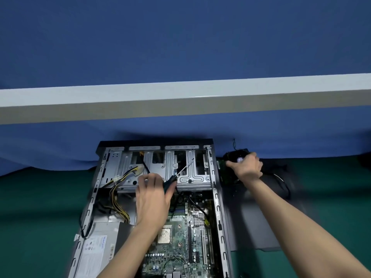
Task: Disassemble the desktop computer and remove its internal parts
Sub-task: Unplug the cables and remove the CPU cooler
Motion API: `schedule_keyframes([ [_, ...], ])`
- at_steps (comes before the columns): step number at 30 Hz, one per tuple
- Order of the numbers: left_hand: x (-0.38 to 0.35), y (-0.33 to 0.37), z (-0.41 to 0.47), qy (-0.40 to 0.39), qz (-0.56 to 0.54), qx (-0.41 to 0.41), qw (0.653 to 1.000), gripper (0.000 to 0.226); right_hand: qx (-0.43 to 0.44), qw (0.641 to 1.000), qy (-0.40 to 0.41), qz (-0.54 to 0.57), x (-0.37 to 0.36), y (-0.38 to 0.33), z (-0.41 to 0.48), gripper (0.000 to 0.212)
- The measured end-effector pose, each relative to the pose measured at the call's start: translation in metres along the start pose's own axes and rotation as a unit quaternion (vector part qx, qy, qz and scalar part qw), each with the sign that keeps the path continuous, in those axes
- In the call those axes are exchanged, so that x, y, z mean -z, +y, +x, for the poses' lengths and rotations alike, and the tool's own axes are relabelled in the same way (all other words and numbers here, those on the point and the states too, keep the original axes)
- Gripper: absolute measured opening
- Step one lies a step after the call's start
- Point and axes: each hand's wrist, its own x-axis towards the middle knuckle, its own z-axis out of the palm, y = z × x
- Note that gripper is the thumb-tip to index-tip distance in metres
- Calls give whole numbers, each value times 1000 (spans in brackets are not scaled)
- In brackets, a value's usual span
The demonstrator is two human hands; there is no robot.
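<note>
light: even, dim-cool | glare: none | blur: soft throughout | edges: wide-angle bowing

Opened desktop case, fan out at its right

The computer case [218,197] lies on its side on the green surface [30,217], its side open and facing up. Inside, the green motherboard [180,239] fills the right half with a bare square processor [165,235] and empty black slots. A grey power supply [96,249] sits at the near left, its yellow-and-black cables [118,205] running up to the silver drive cage [156,169] at the far end. The left hand [152,193] holds a black-handled screwdriver [181,171] over the cage, shaft pointing away to the right. The right hand [246,167] grips a black fan [233,155] just outside the case's far right corner
</note>
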Motion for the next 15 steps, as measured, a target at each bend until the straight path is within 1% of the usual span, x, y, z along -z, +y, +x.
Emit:
schedule_keyframes([
  [3,-2,0,1,2,3,9,1000,42,-14,1000,2,1,-11,-2,1,91],
  [6,-4,1,1,1,-1,17,1000,42,-29,1000,12,3,-19,1,0,100],
  [9,-5,1,1,7,-3,17,1000,41,-22,999,23,1,-24,2,-3,107],
  [11,-5,2,1,13,-6,19,1000,40,-21,1000,12,10,-24,4,-4,109],
  [13,-6,2,1,15,-12,20,1000,40,-17,999,-7,28,-21,8,-2,107],
  [15,-5,1,1,9,-17,17,1000,42,4,999,-11,48,-17,14,0,98],
])
